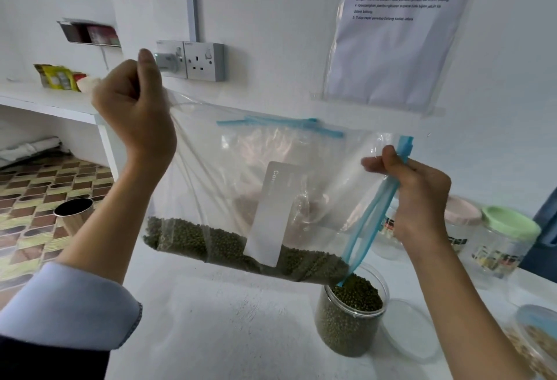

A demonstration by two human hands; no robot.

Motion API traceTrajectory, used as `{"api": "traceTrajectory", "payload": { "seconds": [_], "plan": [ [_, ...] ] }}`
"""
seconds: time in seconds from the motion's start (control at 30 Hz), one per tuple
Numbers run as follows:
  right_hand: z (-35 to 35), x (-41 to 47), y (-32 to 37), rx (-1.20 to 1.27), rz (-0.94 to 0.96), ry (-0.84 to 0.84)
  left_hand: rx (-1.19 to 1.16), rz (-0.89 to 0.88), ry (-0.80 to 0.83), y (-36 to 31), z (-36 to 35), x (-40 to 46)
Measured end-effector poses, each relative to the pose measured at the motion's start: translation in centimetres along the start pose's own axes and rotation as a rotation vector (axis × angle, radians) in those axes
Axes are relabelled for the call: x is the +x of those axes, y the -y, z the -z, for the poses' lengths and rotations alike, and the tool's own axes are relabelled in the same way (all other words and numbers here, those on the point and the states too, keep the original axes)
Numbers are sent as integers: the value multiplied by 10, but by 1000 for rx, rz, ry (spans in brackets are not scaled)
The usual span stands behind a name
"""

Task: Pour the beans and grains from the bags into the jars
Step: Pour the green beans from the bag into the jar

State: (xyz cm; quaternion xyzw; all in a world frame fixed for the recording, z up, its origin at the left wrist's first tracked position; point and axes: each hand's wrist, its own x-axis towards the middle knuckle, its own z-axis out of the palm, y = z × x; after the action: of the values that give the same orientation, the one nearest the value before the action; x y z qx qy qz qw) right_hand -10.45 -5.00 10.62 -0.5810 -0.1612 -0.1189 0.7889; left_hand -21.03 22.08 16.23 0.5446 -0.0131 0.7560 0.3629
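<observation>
A clear zip bag [229,168] with a blue seal strip and a white label hangs tilted above the white counter. Green beans [223,244] lie along its lower edge and run down towards its open corner. That corner sits over an open clear jar [349,316], which is nearly full of green beans. My left hand [135,108] grips the bag's raised bottom corner at the upper left. My right hand [419,196] pinches the blue seal edge at the right, just above the jar.
A clear lid [413,331] lies on the counter right of the jar. Jars with a pink lid [461,211] and a green lid [509,223] stand at the back right. Another filled jar [536,340] lies at the right edge. A metal cup [73,214] stands lower left.
</observation>
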Motion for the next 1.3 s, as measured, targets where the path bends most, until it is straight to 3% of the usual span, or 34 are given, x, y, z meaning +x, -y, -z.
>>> {"api": "traceTrajectory", "payload": {
  "seconds": [0.3, 0.67, 0.77, 1.3],
  "plan": [
    [11, -6, 6, -10, 53, -85, -5, 43, 2, -2, -5, -8],
    [10, -9, 7, 8, 30, -56, -77, -16, -19, 0, -8, 4],
    [4, -7, 9, 5, -2, 27, -57, -32, -24, 1, -5, 5],
    [2, 5, 3, 7, -36, -14, -51, -8, -38, -6, -3, 1]
  ]
}}
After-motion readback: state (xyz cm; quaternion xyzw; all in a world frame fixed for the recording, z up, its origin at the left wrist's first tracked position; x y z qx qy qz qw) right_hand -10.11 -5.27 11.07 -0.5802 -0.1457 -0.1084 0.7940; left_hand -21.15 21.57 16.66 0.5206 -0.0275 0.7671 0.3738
